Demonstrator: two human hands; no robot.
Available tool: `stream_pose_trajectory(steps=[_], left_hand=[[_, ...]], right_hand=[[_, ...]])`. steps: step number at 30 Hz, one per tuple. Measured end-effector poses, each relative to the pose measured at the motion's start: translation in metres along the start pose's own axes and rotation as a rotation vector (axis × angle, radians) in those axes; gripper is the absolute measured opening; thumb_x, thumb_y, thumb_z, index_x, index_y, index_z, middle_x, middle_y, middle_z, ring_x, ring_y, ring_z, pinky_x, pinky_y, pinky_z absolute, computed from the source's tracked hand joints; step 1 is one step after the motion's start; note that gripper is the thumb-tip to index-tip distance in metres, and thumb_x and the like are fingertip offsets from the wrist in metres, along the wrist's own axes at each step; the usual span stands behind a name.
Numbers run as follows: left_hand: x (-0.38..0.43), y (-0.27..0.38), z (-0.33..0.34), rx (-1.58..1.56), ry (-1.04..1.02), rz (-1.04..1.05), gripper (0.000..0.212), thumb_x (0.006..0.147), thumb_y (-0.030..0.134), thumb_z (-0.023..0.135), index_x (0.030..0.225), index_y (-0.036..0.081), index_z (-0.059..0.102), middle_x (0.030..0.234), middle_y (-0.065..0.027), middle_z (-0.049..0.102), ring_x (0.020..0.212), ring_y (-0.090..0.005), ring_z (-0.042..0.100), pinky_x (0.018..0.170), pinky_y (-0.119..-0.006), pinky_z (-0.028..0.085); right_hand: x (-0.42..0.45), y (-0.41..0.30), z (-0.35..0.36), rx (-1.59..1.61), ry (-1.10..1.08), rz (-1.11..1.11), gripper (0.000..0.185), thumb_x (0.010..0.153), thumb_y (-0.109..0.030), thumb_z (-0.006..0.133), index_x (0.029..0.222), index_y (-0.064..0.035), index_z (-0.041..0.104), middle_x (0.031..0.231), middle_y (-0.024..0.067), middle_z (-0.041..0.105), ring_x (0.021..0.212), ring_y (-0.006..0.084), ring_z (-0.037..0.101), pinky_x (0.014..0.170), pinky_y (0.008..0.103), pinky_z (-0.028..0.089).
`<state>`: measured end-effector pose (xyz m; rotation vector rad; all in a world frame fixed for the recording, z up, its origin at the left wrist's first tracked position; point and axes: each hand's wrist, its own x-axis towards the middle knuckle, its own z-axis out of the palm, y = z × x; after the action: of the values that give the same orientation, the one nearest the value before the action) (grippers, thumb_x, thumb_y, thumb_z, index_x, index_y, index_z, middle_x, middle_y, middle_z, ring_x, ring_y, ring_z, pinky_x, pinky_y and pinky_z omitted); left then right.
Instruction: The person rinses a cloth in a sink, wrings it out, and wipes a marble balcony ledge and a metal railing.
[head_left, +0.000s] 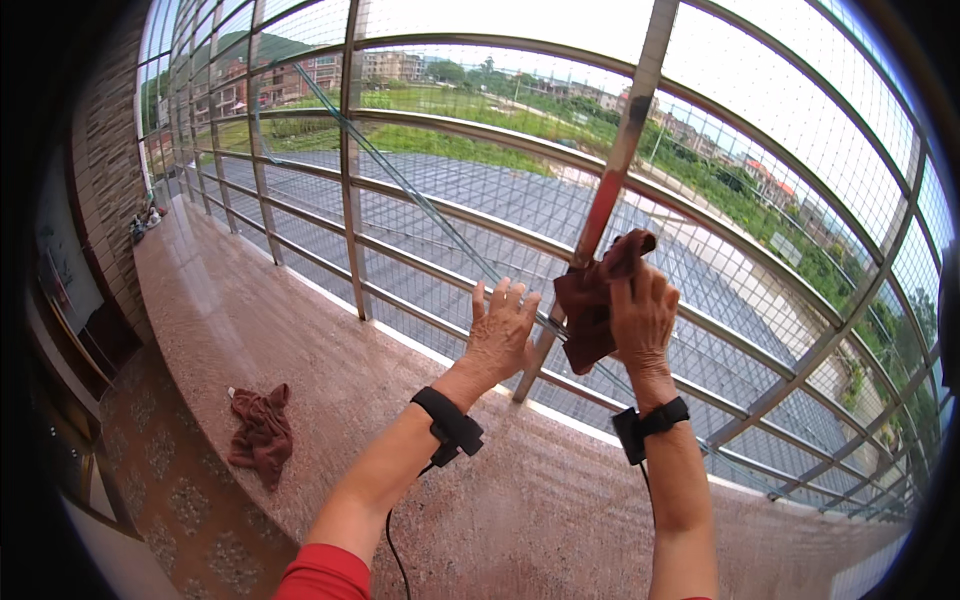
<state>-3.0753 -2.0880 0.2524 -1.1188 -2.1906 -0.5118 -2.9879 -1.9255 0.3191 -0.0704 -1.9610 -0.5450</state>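
My right hand (646, 319) grips a dark red-brown cloth (589, 319) and holds it against an upright steel post (609, 187) of the window grille. Part of the cloth bunches up above my fingers, and the rest hangs down over the post and a horizontal rail. To the left of that post, my left hand (501, 326) is raised with its fingers apart and nothing in it. It is close to a horizontal grille bar (442, 266); whether it touches the bar I cannot tell. A second red-brown cloth (262, 435) lies crumpled on the polished stone ledge (360, 457).
Wire mesh covers the grille's outer side. A green cord (397, 174) runs slantwise along the bars. Small objects (146, 221) stand at the ledge's far left end. Below the ledge's left edge is a patterned tile floor (161, 480). Black cables (394, 551) trail from both wrist straps.
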Motion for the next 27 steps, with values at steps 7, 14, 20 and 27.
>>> stream_pose_trajectory(steps=[7,14,20,27], left_hand=[[-0.009,-0.003,0.009,0.049,0.086,0.103,0.025,0.062,0.012,0.065,0.085,0.013,0.057,0.099,-0.0039,0.046,0.107,-0.0209,0.037,0.096,-0.047,0.014],[-0.038,-0.020,-0.009,-0.065,0.050,0.242,0.015,0.063,0.019,0.067,0.073,0.015,0.055,0.083,0.0008,0.050,0.092,-0.0161,0.046,0.096,-0.044,0.012],[-0.035,-0.011,-0.012,-0.087,0.006,0.241,0.026,0.070,0.035,0.065,0.080,0.012,0.058,0.081,-0.0003,0.055,0.088,-0.0157,0.051,0.098,-0.043,0.013],[-0.020,0.007,-0.006,-0.099,0.020,0.198,0.025,0.076,0.035,0.060,0.084,0.011,0.059,0.081,-0.0022,0.057,0.089,-0.0169,0.053,0.098,-0.044,0.011]], right_hand=[[-0.039,0.056,-0.028,-0.149,0.052,0.000,0.028,0.078,-0.014,0.054,0.105,-0.0147,0.057,0.088,0.0085,0.049,0.084,0.0247,0.046,0.072,0.0362,0.036],[-0.038,0.013,-0.036,0.122,0.060,0.006,0.025,0.069,-0.007,0.061,0.093,-0.0107,0.056,0.087,0.0118,0.051,0.070,0.0220,0.052,0.052,0.0307,0.046],[-0.054,-0.032,0.010,0.125,-0.220,-0.078,0.027,0.069,-0.012,0.054,0.096,-0.0081,0.057,0.089,0.0092,0.048,0.079,0.0216,0.049,0.062,0.0308,0.043],[-0.080,0.010,-0.012,0.031,-0.289,-0.166,0.024,0.067,-0.013,0.056,0.090,-0.0054,0.058,0.083,0.0086,0.049,0.077,0.0208,0.050,0.060,0.0295,0.042]])
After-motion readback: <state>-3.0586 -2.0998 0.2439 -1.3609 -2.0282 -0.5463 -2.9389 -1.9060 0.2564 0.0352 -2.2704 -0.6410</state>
